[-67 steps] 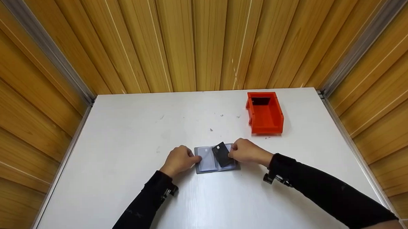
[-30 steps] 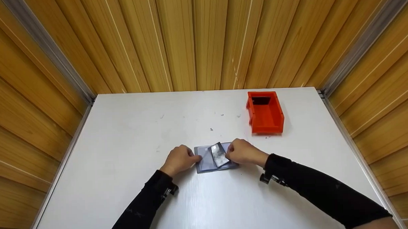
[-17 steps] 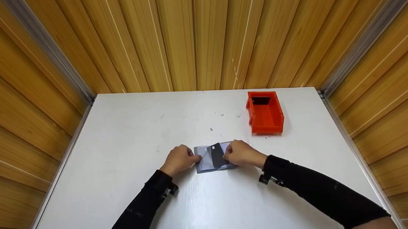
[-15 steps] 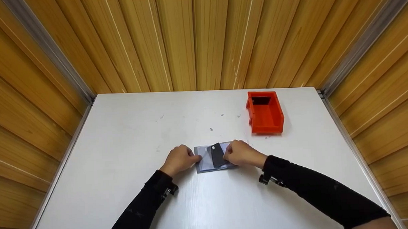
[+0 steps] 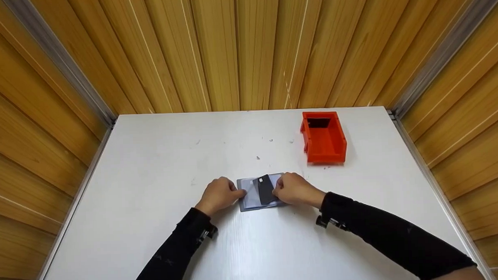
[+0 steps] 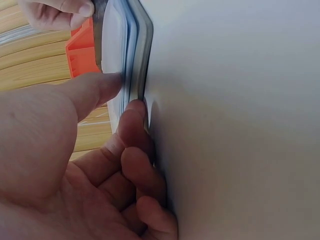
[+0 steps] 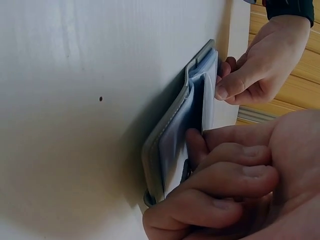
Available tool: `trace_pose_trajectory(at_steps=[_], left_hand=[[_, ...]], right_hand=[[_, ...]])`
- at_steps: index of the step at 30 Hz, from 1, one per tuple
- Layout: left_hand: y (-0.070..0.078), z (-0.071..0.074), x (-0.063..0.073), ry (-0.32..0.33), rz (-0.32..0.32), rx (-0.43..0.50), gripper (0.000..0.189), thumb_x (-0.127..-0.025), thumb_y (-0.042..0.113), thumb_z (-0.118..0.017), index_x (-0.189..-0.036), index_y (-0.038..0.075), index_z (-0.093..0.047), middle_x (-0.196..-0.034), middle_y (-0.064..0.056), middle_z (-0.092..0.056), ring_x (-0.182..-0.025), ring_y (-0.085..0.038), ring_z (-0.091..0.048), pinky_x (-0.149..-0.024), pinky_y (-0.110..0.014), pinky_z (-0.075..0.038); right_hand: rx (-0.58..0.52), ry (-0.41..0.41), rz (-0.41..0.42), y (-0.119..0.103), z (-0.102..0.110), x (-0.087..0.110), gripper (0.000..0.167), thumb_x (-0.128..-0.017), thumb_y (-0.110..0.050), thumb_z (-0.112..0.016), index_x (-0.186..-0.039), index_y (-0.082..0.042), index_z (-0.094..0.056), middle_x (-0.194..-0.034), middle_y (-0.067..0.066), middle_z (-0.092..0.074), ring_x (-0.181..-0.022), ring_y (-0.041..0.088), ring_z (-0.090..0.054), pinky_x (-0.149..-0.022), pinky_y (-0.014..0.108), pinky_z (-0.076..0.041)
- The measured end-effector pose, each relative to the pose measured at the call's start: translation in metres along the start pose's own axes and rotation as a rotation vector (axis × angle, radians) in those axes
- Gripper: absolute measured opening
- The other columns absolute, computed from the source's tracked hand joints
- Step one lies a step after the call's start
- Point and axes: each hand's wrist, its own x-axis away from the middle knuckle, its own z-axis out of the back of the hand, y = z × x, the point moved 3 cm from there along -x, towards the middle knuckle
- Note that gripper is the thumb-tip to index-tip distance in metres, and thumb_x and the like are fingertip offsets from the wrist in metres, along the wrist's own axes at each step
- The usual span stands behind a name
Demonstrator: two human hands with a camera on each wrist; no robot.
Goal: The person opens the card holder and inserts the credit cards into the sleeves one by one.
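A grey card holder (image 5: 248,205) with clear plastic sleeves lies spread on the table. My left hand (image 5: 219,196) pinches its left edge, thumb on the sleeves and fingers underneath, as the left wrist view shows. Over the middle of the holder stands a dark card (image 5: 266,190) with a small pale square near its top, tilted. Its right edge is pinched by my right hand (image 5: 297,190), which covers the holder's right end in the head view. In the right wrist view the grey cover (image 7: 167,125) bends up at the fold. Whether the card's lower edge is inside a sleeve I cannot tell.
An orange-red bin (image 5: 324,139) stands at the back right of the white table (image 5: 170,151), with a dark piece (image 5: 319,122) at its far end. Wood-patterned walls (image 5: 237,49) close in the back and both sides.
My right hand has shifted slightly left with the card, whose angle has turned; it caught the light a second ago. The left hand has stayed put. Over the last half second almost nothing moved.
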Motion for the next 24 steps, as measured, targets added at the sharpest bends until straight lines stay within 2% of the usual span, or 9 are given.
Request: trace_pose_trajectory(at_steps=[6,13,24], left_hand=[[0.0002,0.0001,-0.0001,-0.002,0.011,-0.005,0.037,-0.093,0.038,-0.083,-0.066,0.016,-0.071,-0.061,0.008,-0.058,-0.062,-0.013,-0.052,-0.057,-0.027,-0.038],[0.0005,-0.0006,-0.0001,-0.010,0.004,-0.007,0.037,-0.094,0.038,-0.083,-0.066,0.016,-0.072,-0.062,0.007,-0.060,-0.062,-0.014,-0.053,-0.058,-0.027,-0.038],[0.0002,0.0001,0.0002,-0.013,-0.004,0.005,0.036,-0.094,0.038,-0.083,-0.069,0.013,-0.077,-0.060,0.009,-0.060,-0.060,-0.012,-0.051,-0.057,-0.026,-0.039]], right_hand=[[-0.013,-0.007,0.015,-0.0010,-0.0027,0.0000,0.036,-0.099,-0.018,-0.072,-0.064,-0.017,-0.064,-0.060,-0.007,-0.051,-0.065,0.014,-0.051,-0.063,0.029,-0.039],[-0.010,-0.006,-0.014,-0.0007,-0.0025,0.0022,0.030,-0.099,-0.018,-0.072,-0.069,-0.015,-0.067,-0.063,-0.006,-0.054,-0.069,0.015,-0.053,-0.065,0.029,-0.040],[0.023,0.030,0.008,-0.0021,-0.0046,0.0064,0.028,-0.096,-0.016,-0.066,-0.068,-0.016,-0.064,-0.064,-0.005,-0.052,-0.066,0.016,-0.051,-0.062,0.029,-0.040]])
